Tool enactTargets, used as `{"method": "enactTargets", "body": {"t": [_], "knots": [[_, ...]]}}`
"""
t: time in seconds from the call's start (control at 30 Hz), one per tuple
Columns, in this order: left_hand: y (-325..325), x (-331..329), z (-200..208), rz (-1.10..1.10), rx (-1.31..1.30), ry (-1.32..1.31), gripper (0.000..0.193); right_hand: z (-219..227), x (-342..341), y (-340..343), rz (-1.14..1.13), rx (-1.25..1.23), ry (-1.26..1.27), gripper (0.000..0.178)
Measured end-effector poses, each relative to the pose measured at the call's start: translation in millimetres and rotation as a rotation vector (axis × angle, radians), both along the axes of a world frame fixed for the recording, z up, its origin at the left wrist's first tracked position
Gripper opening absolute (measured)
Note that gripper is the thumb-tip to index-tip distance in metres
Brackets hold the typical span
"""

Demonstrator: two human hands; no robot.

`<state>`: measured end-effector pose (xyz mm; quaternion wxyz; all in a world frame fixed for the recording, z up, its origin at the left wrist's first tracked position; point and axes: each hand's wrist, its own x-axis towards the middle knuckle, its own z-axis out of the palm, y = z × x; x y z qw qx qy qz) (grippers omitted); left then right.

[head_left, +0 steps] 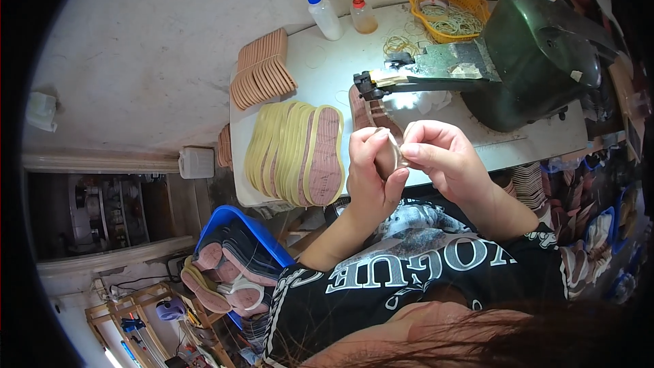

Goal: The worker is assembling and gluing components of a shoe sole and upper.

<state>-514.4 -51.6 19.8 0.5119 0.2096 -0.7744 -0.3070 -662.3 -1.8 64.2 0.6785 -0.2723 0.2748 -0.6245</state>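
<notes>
In front of my chest my left hand [371, 170] is closed around a small tan piece with a pale edge [386, 157], curved and partly hidden by my fingers. The fingertips of my right hand [446, 157] pinch the piece's pale edge from the other side. I cannot make out its exact kind. Just beyond my hands, a brown sole-shaped piece with pale strips [364, 110] lies on the table under the sewing machine's arm [436, 75].
On the white table [310, 71] stand yellow-edged insoles [293, 150], a row of tan sole-like pieces [262, 68], two squeeze bottles [325, 17] and a yellow basket [422, 17] of cords. The green machine body [524, 54] fills the right. A blue crate [228, 218] of soles sits lower left.
</notes>
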Motion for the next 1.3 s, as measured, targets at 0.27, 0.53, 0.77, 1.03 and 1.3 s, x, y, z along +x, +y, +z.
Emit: {"method": "enactTargets", "body": {"t": [0.27,0.53,0.77,1.03,1.3], "knots": [[-8.8,0.1,7.6,-0.04,-0.102,-0.037,0.052,-12.8,-2.9,-3.7,0.067,0.057,-0.084,0.014],[-10.3,1.1,-0.5,-0.142,0.024,-0.021,0.045,-24.8,0.2,-11.7,-0.09,-0.003,0.123,0.033],[-2.9,6.2,0.3,-0.292,0.305,0.015,0.05,-21.1,-6.8,-14.3,-0.2,-0.092,0.512,0.053],[5.3,3.4,7.8,-0.578,0.762,0.281,0.071,9.3,-37.8,-7.8,-0.092,-0.233,0.806,0.036],[3.6,6.1,10.3,-0.268,0.412,-0.03,0.072,12.3,-11.8,8.8,-0.031,-0.122,0.501,0.017]]}}
